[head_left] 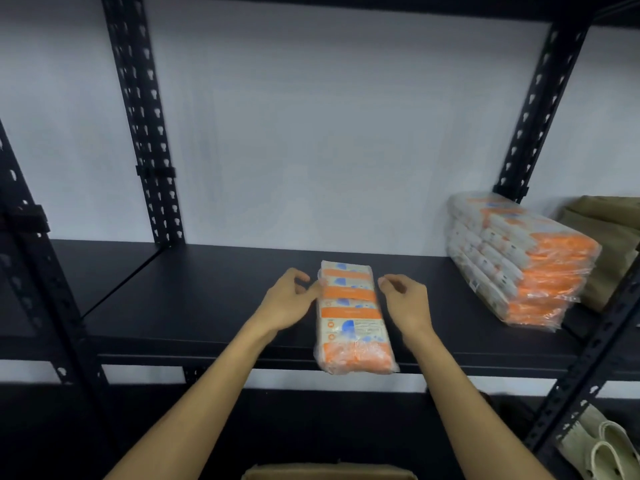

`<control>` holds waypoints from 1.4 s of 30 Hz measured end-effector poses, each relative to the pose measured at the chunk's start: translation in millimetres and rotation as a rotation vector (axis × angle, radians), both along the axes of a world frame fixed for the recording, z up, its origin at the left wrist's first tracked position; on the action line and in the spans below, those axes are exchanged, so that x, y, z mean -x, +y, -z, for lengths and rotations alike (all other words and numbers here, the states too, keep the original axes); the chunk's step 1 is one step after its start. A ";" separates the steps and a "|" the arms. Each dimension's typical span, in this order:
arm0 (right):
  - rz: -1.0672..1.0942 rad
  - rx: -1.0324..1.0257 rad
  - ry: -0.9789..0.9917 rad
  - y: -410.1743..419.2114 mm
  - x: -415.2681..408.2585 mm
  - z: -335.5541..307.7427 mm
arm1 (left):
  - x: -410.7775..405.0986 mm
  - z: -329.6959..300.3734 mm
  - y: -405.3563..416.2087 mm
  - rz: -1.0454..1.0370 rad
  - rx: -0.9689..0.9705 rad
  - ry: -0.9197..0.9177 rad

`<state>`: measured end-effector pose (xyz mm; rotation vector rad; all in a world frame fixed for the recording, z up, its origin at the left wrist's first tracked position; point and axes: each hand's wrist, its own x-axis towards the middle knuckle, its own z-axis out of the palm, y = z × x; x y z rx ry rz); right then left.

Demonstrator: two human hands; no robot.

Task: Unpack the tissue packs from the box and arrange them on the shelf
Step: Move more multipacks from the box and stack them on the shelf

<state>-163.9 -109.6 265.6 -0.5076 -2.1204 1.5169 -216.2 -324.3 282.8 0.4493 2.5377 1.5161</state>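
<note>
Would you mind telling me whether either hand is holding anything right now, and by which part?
Neither grips anything: the left hand touches the tissue pack's left edge, and the right hand hovers beside its right edge.

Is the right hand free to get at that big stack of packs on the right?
Probably yes. The right hand holds nothing, and bare shelf lies between it and the stack. Whether the arm stretches that far is uncertain.

A folded khaki cloth lies far right, pale clogs on the level below.
</note>
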 end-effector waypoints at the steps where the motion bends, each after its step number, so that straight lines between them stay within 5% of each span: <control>1: -0.019 0.069 0.000 -6.0 -5.9 3.0 | -1.2 -0.1 4.6 -0.012 -0.057 -0.030; 6: -0.223 0.455 -0.025 -29.0 -26.6 6.8 | -18.4 8.9 40.0 0.039 -0.391 -0.294; 11: -0.313 0.536 -0.023 -25.7 -27.0 9.9 | -17.2 24.8 59.1 0.008 -0.505 -0.292; 21: -0.473 0.449 -0.139 -12.3 -15.5 3.1 | -5.5 27.3 54.6 0.048 -0.387 -0.270; 27: -0.245 0.231 -0.174 -0.3 8.5 -14.4 | 23.3 -0.2 42.8 0.023 -0.250 -0.261; 34: -0.351 0.398 -0.199 -4.5 36.1 -11.1 | 48.1 6.7 73.2 -0.028 -0.172 -0.187; 38: -0.409 0.290 -0.251 4.2 39.2 -12.5 | 57.4 16.6 80.2 -0.065 -0.049 -0.109; 42: -0.248 -0.283 -0.237 0.1 33.6 -30.3 | 75.5 4.3 75.1 -0.023 0.173 -0.033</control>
